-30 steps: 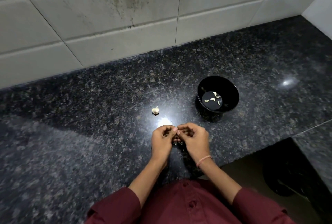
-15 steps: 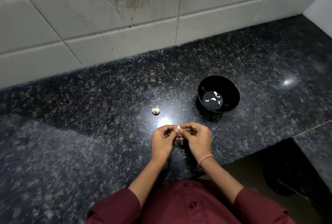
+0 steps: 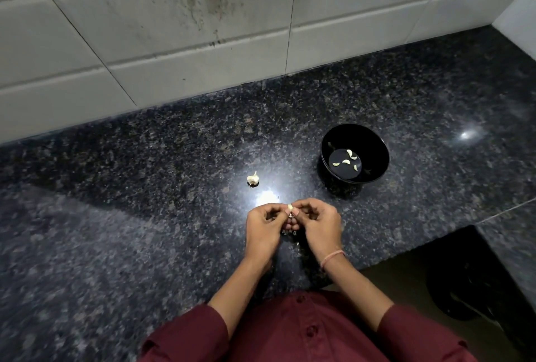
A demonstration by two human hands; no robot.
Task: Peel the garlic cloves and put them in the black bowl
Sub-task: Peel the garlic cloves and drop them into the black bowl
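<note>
One small pale garlic clove [image 3: 289,207]: pinched by left hand [image 3: 265,226] and right hand [image 3: 317,224] (apparently for peeling), near round black bowl [image 3: 374,147].

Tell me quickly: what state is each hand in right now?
Left hand: closed, pinching the garlic clove.
Right hand: closed, pinching the same clove.

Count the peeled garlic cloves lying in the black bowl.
4 peeled cloves on the floor of the black bowl: rear clove, left clove, middle clove, front-right clove. The rear clove may be two touching.
</note>
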